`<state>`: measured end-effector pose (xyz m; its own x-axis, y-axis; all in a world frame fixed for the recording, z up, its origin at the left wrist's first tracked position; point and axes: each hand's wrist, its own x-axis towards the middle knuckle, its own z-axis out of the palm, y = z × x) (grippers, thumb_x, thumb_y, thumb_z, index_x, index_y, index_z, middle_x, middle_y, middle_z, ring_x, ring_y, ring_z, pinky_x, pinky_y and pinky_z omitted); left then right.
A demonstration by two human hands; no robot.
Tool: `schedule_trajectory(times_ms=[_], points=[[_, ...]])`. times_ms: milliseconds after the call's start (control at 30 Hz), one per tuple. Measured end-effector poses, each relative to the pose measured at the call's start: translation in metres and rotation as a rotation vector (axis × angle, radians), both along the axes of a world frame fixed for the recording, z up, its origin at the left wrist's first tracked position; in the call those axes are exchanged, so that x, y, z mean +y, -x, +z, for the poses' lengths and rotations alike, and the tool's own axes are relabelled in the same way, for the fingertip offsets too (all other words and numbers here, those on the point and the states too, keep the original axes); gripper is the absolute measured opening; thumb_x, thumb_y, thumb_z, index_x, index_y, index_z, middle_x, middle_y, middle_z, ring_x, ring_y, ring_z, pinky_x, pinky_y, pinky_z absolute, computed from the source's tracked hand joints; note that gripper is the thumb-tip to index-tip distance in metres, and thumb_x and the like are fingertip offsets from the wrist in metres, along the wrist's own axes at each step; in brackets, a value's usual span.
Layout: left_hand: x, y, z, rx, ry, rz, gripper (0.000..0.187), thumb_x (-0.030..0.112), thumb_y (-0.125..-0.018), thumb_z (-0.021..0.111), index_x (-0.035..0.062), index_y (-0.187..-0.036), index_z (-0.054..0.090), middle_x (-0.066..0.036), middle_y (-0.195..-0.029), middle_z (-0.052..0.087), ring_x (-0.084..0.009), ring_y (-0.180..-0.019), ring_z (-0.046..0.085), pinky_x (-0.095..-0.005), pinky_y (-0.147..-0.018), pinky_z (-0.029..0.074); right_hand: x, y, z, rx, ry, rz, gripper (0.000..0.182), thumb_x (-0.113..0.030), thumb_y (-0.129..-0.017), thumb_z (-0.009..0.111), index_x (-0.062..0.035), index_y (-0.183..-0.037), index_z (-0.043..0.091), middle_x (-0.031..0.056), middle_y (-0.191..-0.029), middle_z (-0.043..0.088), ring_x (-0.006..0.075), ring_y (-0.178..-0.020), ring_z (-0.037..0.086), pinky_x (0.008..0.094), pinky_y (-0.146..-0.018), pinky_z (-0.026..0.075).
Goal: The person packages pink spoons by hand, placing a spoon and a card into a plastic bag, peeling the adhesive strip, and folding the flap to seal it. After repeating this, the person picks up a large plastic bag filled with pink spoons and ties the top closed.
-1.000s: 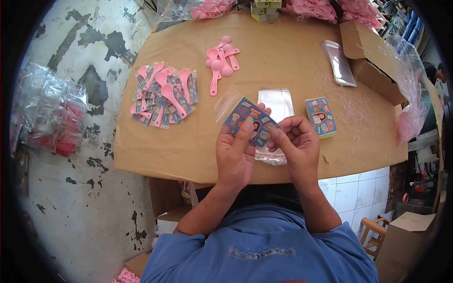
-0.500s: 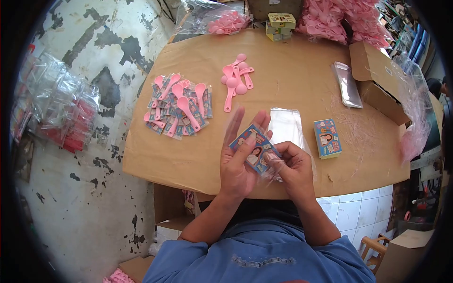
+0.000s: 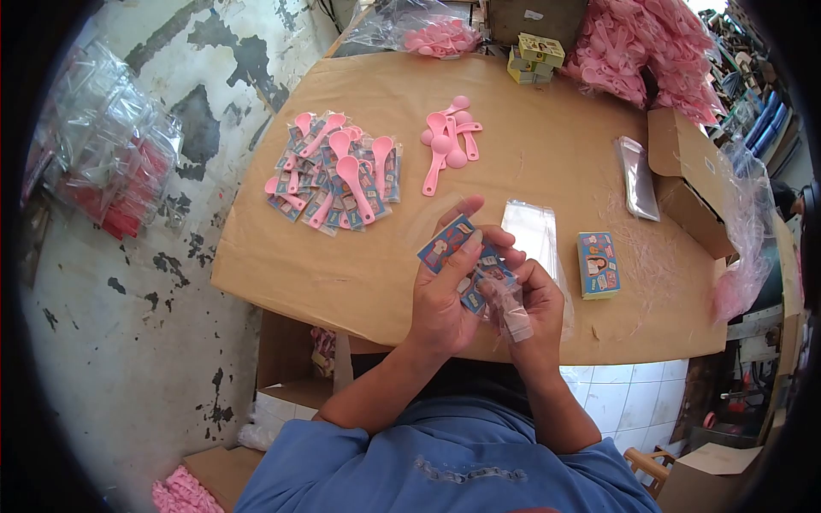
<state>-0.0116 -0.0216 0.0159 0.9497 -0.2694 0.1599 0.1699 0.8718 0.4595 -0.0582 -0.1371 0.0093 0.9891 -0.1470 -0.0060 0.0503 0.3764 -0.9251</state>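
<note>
A blue printed card (image 3: 443,246) is pinched under the thumb of my left hand (image 3: 440,308), tilted over the table's front edge. My right hand (image 3: 543,312) is closed on a clear plastic bag (image 3: 511,315) at the card's lower right end. The bag overlaps that end of the card and is crumpled at my fingers. Just beyond my right hand lie flat clear bags (image 3: 528,227). A stack of matching blue cards (image 3: 597,267) rests to the right. Loose pink spoons (image 3: 438,150) lie ahead of my hands.
At the left of the brown-covered table (image 3: 342,291), pink spoons lie piled with carded packets (image 3: 338,184). On the right stand an open cardboard box (image 3: 697,192) and a bag pack (image 3: 637,179). Yellow boxes (image 3: 534,58) and large bags of pink spoons (image 3: 611,51) line the back.
The left fingers have curled in from nearly straight around the card. The right hand has drawn more of the clear bag into view below the card. The whole view has shifted slightly.
</note>
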Motion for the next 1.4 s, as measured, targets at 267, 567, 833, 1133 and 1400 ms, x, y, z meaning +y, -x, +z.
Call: schedule_trajectory(times_ms=[267,567,833,1133,1400], points=[[0.011,0.003,-0.004,0.104,-0.032,0.026,0.039,0.018,-0.112,0.053,0.0039,-0.147,0.044,-0.009,-0.103,0.063,-0.0184,-0.093,0.068,-0.0413,-0.095,0.06,0.003,0.0,0.006,-0.201,0.477,-0.138,0.034,-0.001,-0.084,0.086,-0.006,-0.107,0.061,0.0,-0.091,0.057,0.0053,-0.074,0.051,0.0242,-0.06,0.044],[0.076,-0.021,-0.037,0.278,0.199,0.17,0.032,0.025,-0.11,0.061,0.0055,-0.135,0.057,-0.004,-0.096,0.061,-0.0138,-0.083,0.061,-0.0323,-0.086,0.057,-0.025,-0.007,0.061,-0.546,0.895,0.06,0.015,0.001,-0.086,0.082,-0.0042,-0.098,0.076,0.0068,-0.09,0.069,0.0147,-0.072,0.063,0.0292,-0.061,0.05],[0.07,0.01,-0.037,0.33,-0.029,0.122,0.037,0.028,-0.109,0.061,0.0034,-0.137,0.054,-0.008,-0.097,0.063,-0.0169,-0.085,0.064,-0.0362,-0.088,0.057,-0.033,-0.198,0.05,-0.503,1.141,0.256,0.055,-0.044,-0.097,0.075,-0.0028,-0.133,0.066,0.0181,-0.12,0.072,0.0271,-0.109,0.071,0.0385,-0.093,0.056],[0.08,0.034,-0.034,0.315,-0.175,0.123,0.04,0.029,-0.109,0.062,0.0024,-0.137,0.053,-0.009,-0.099,0.063,-0.0188,-0.088,0.066,-0.0393,-0.089,0.058,0.0,-0.323,-0.032,-0.394,1.634,0.314,0.084,-0.068,-0.094,0.061,-0.0082,-0.152,0.053,0.0238,-0.156,0.049,0.046,-0.15,0.037,0.0467,-0.122,0.036],[0.082,0.025,-0.04,0.326,-0.148,0.096,0.039,0.03,-0.109,0.061,0.0025,-0.136,0.054,-0.008,-0.099,0.063,-0.0183,-0.088,0.066,-0.0383,-0.088,0.058,-0.028,-0.245,-0.014,-0.563,1.371,0.474,0.059,-0.051,-0.106,0.056,-0.0047,-0.143,0.058,0.0252,-0.144,0.057,0.0423,-0.134,0.054,0.0459,-0.114,0.043]])
